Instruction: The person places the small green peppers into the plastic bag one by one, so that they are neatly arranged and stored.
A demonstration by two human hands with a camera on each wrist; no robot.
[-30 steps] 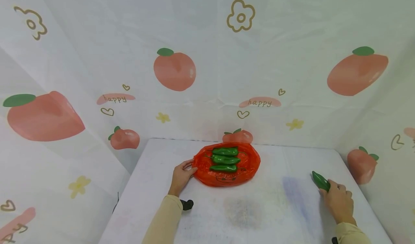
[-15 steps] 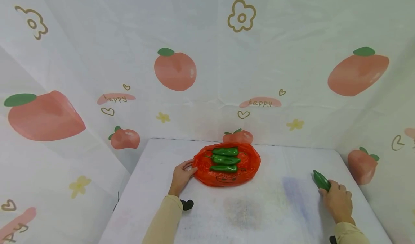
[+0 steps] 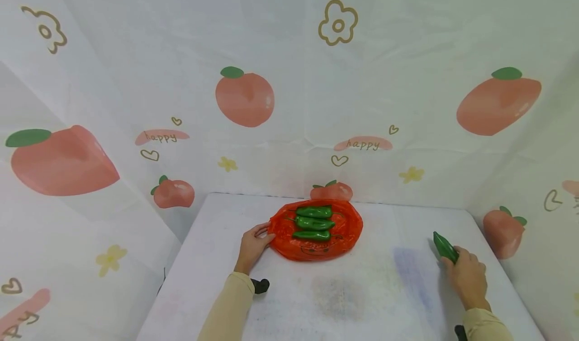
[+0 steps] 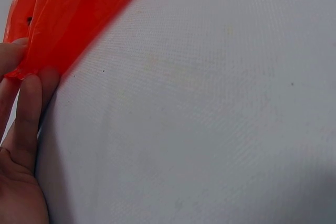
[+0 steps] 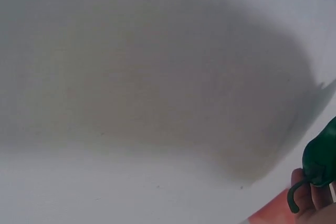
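A red plastic bag (image 3: pixel 285 244) lies spread toward the back of the white table, a face drawn on its front. Three green chili peppers (image 3: pixel 315 224) rest side by side on it. My left hand (image 3: pixel 252 248) pinches the bag's left edge between thumb and fingers; the left wrist view has the gathered red film (image 4: pixel 79 19) at the fingertips. Over at the right side, my right hand (image 3: pixel 470 279) grips another green chili pepper (image 3: pixel 444 246), its tip pointing away and to the left. In the right wrist view that pepper's curved stem (image 5: pixel 294 198) hangs beside the fingers.
A white curtain (image 3: pixel 289 39) printed with peaches stands behind the table and along both sides. Grey and bluish stains (image 3: pixel 339 296) mark the white tabletop (image 3: pixel 380 306) between the hands. Dark wrist straps (image 3: pixel 260 286) show at the sleeves.
My right hand, holding the pepper, has moved slightly left and farther from me. The left hand, the bag and the three peppers on it have stayed in place.
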